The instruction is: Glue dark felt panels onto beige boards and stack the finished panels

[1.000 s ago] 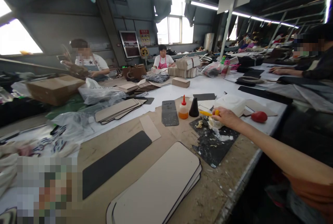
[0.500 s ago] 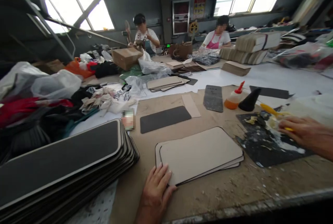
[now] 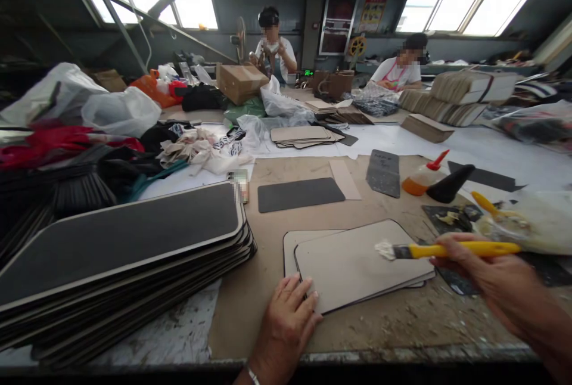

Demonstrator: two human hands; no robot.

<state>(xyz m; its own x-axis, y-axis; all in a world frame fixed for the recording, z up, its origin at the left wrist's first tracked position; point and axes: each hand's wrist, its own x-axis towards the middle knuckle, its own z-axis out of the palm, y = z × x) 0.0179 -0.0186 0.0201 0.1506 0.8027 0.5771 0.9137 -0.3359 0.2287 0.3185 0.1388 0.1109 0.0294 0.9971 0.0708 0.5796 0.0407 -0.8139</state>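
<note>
My right hand point(image 3: 473, 266) grips a yellow-handled brush point(image 3: 465, 249) whose bristles carry a lump of whitish paste. The bristle end is over the top beige panel point(image 3: 357, 260); whether it touches cannot be told. That panel has rounded corners and a dark edge, and lies askew on a few similar ones. Fingers spread, my left hand point(image 3: 288, 319) rests flat on the near left corner of these panels. To the right, a plastic-lined container of pale paste point(image 3: 513, 224) has another yellow handle point(image 3: 485, 202) leaning in it.
A tall stack of dark panels with pale rims point(image 3: 134, 224) stands left. Behind the beige panels lie a dark grey board point(image 3: 301, 194) and a marked grey template point(image 3: 383, 173). A red-tipped glue bottle point(image 3: 422, 179) stands beside a black cone point(image 3: 450, 183). Two people sit across the table.
My right hand has brought the brush from the paste area at the right leftward over the top panel. My left hand stays on the panel corner. The view has shifted slightly.
</note>
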